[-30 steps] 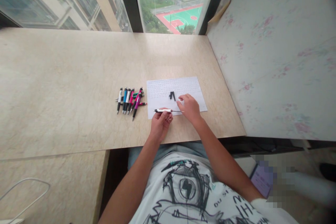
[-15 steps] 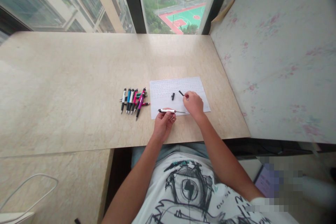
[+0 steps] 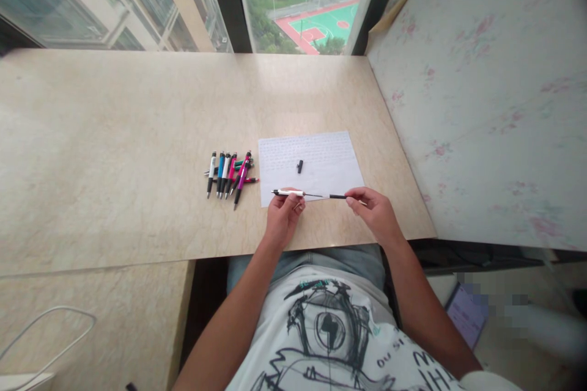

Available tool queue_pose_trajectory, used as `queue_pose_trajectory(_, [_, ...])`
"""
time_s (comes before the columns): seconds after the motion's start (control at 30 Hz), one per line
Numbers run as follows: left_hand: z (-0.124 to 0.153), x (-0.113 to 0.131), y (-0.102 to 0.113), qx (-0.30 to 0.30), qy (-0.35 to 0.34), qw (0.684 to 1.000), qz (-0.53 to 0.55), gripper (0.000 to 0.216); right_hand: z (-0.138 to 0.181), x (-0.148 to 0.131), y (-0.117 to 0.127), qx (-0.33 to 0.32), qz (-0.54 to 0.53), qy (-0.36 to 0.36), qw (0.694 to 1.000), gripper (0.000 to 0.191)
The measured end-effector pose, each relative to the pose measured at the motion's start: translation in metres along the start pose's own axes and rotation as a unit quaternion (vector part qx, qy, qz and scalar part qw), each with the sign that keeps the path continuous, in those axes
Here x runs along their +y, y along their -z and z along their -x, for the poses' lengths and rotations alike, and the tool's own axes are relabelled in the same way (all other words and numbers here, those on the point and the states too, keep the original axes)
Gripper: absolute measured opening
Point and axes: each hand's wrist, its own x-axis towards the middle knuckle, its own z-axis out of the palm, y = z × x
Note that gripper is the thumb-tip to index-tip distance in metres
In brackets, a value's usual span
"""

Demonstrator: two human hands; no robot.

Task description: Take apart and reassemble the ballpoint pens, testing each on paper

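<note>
My left hand (image 3: 285,215) pinches a white pen barrel (image 3: 290,193) whose thin refill (image 3: 315,195) sticks out to the right. My right hand (image 3: 370,208) is closed on the end of a slim black pen grip (image 3: 338,197). The grip lies in line with the refill, its left end close to the refill's tip; whether they touch I cannot tell. Beneath both is a sheet of paper (image 3: 316,149) with rows of faint writing. A short black piece with a clip, like a pen cap (image 3: 299,166), rests on the paper beyond my hands.
Several coloured pens (image 3: 228,174) lie in a cluster left of the paper, some across others. The stone-patterned countertop (image 3: 114,134) meets a window at the back and a flowered wall (image 3: 481,104) on the right. A white cable (image 3: 68,308) lies at the lower left.
My right hand has moved right and toward me, bringing the black grip from above the paper into line with the refill. My left hand holds the barrel nearly as before.
</note>
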Motion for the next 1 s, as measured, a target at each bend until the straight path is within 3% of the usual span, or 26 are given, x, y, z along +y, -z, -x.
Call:
queue_pose_trajectory(0.4, [0.000,-0.001,0.001,-0.003,-0.005,1.000,-0.014,0.024,0.007,-0.002,-0.012,0.008,-0.007,0.009,1.000,0.021])
queue_pose_trajectory(0.8, [0.000,-0.005,0.002,-0.024,-0.024,0.999,-0.037,0.023,0.000,-0.010,-0.045,0.002,0.060,0.090,0.994,0.016])
queue_pose_trajectory(1.0, [0.000,-0.005,0.001,-0.033,-0.021,0.998,-0.051,0.025,0.000,-0.011,-0.050,0.026,0.057,0.080,0.995,0.019])
